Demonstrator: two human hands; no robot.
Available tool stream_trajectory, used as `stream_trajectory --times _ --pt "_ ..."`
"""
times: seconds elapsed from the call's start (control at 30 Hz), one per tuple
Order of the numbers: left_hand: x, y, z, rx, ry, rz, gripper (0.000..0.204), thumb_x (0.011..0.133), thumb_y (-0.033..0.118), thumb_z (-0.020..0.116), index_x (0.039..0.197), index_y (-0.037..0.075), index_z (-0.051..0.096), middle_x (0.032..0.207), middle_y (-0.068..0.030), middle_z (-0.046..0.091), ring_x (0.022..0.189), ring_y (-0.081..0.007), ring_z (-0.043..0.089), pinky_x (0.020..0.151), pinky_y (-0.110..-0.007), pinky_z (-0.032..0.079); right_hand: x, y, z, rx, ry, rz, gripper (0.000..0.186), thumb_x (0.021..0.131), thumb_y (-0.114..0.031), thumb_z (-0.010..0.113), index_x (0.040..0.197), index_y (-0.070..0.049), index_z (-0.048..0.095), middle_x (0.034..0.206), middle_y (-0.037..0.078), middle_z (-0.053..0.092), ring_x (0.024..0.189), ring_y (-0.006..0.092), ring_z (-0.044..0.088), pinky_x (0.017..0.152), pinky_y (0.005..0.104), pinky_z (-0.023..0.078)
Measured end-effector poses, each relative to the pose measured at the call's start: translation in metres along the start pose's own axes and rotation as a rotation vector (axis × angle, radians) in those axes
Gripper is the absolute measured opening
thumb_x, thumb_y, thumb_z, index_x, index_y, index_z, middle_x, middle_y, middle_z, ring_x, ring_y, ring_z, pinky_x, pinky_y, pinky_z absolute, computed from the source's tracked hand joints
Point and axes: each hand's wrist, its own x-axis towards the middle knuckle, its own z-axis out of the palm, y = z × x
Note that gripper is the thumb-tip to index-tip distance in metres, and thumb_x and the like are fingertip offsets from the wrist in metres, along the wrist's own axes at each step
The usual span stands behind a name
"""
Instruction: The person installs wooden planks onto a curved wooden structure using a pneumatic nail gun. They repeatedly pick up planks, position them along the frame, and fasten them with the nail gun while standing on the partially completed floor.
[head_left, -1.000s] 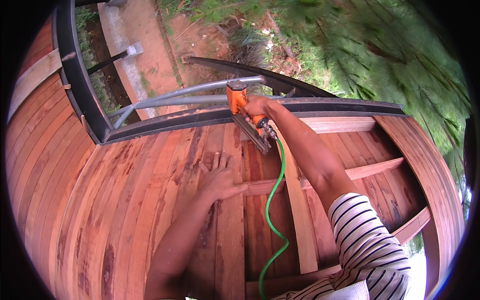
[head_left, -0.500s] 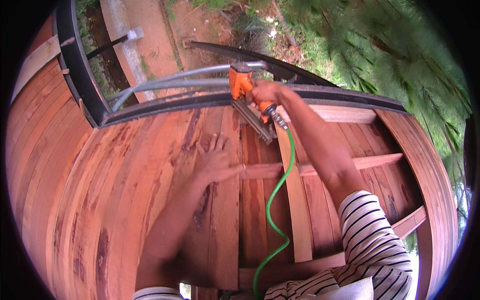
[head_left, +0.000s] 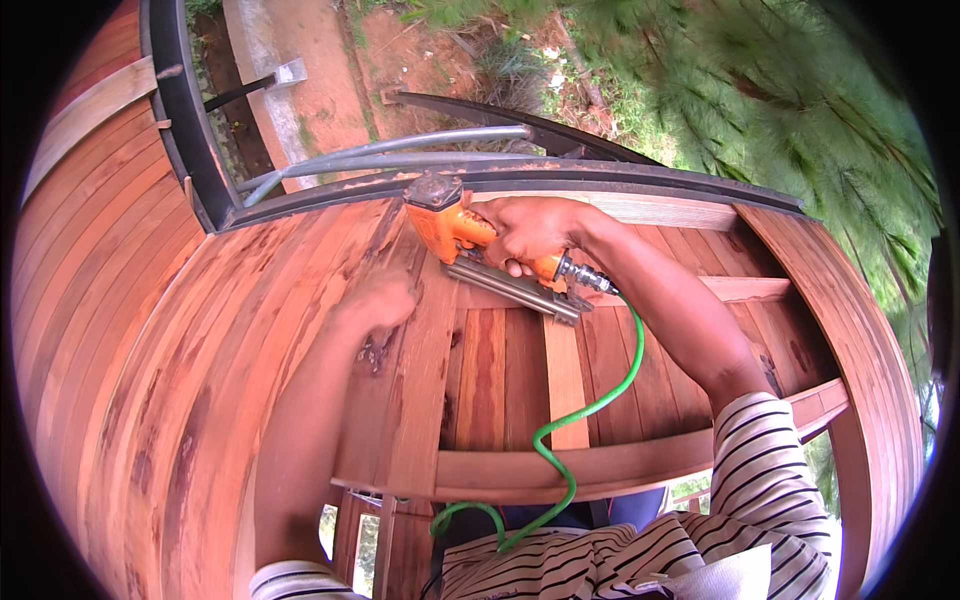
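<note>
My right hand (head_left: pixel 540 232) grips the handle of an orange nail gun (head_left: pixel 432 228). The gun's grey magazine (head_left: pixel 515 288) slants down to the right over the boards, and its head is by the far end of a reddish wooden plank (head_left: pixel 405 400). From the metal coupling at the handle's end, a green air hose (head_left: pixel 600 402) loops down toward my body. My left hand (head_left: pixel 385 300) is low over the planks to the left of the gun; motion blurs its fingers, so their closure is unclear.
Laid planks (head_left: pixel 230 350) cover the left side. To the right, wooden joists (head_left: pixel 740 290) cross an open section with boards below. A black metal beam (head_left: pixel 640 182) edges the far side, with grey pipes (head_left: pixel 400 150) beyond. Green branches (head_left: pixel 780 110) hang at the upper right.
My right hand has brought the nail gun left and nearer, turning its magazine flatter. My left hand, earlier spread flat on a plank, has shifted left and its fingers have drawn in. The hose swings right.
</note>
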Motion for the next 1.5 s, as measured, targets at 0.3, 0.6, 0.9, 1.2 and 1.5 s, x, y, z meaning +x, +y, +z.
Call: stream_trajectory --times 0.3,0.6,0.9,1.2,1.5 --pt "-0.2 0.067 0.026 -0.029 0.463 -0.039 0.033 0.094 0.023 0.05 0.079 -0.003 0.064 0.083 -0.0228 0.064 0.087 -0.0411 0.062 0.076 -0.049 0.049 0.012 0.007 0.001 -0.063 -0.045 0.033 0.04 0.076 -0.001 0.058 0.115 0.0 0.052 0.063 0.004 0.057 0.051 0.0132 0.055 0.045 0.0293 0.045" --pt "-0.203 0.043 0.108 -0.334 1.226 0.228 0.036 0.09 0.029 0.056 0.068 0.001 0.055 0.065 -0.016 0.055 0.063 -0.0374 0.056 0.063 -0.048 0.044 0.019 0.017 0.002 -0.044 -0.022 0.034 0.018 0.078 -0.002 0.058 0.096 -0.002 0.061 0.069 0.002 0.058 0.052 0.0102 0.054 0.044 0.0277 0.045" --pt "-0.2 0.042 0.114 -0.231 1.358 0.206 0.038 0.08 0.026 0.069 0.059 0.009 0.042 0.056 -0.0098 0.046 0.054 -0.0318 0.048 0.052 -0.044 0.036 0.015 -0.004 0.018 0.046 0.064 -0.023 0.026 0.073 0.004 0.059 0.099 0.001 0.056 0.064 0.004 0.056 0.051 0.0135 0.057 0.044 0.0299 0.048" --pt "-0.207 0.042 0.112 -0.213 1.35 0.136 0.032 0.078 0.036 0.07 0.072 0.006 0.063 0.065 -0.0111 0.061 0.059 -0.0308 0.061 0.056 -0.043 0.048 0.035 -0.029 0.028 -0.185 -0.015 0.12 0.04 0.082 -0.004 0.065 0.12 -0.006 0.053 0.088 0.002 0.065 0.055 0.0052 0.053 0.049 0.0233 0.048" --pt "-0.21 0.031 0.117 -0.322 1.403 0.203 0.046 0.082 0.049 0.064 0.078 0.003 0.071 0.072 -0.0141 0.069 0.072 -0.0285 0.07 0.069 -0.042 0.056 0.008 -0.084 0.06 -0.079 0.356 0.118 0.034 0.085 -0.008 0.062 0.118 -0.002 0.055 0.079 0.005 0.058 0.057 0.0123 0.058 0.044 0.0329 0.055"
